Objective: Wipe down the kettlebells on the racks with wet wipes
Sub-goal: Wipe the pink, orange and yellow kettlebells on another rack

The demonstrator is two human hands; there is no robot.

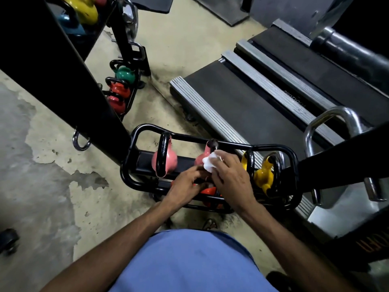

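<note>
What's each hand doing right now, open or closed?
Left hand: fingers curled at the pink kettlebell; grip cannot be told.
Right hand: holds the wet wipe against that kettlebell.

Very little here can be read. A short line of pale lettering (294, 99) runs along the dark deck of the nearer treadmill (242, 106). It stands upside down to me and is too small and blurred to spell out. At my lower right, large orange capitals (371, 246) sit on a black machine frame (347, 256). They are turned sideways and cut off at the edge, so I cannot make a whole word of them.
</note>
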